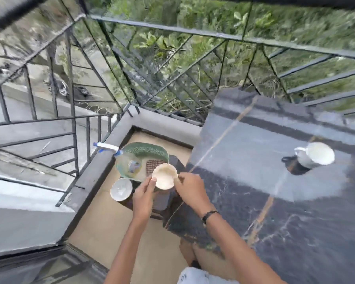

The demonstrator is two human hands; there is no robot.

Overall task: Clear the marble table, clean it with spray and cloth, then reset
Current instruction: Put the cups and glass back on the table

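Observation:
Both hands hold a small cream bowl (164, 175) over a dark low stool (162, 201) left of the dark marble table (264, 212). My left hand (145, 193) grips its near-left rim and my right hand (190, 187) grips its right rim. On the stool lie a green woven mat (146, 150), a brown checked coaster (153, 165), a spray bottle (111, 148) with a white and blue head, and a white patterned bowl (121, 189). A white cup (316, 154) stands on a dark coaster (293, 165) far right on the table.
A black metal railing (172, 64) with a low concrete curb (103, 160) runs around the balcony corner behind the stool. The floor (119, 232) is beige tile. My knee (195, 253) shows below the table's near edge. Greenery lies beyond the railing.

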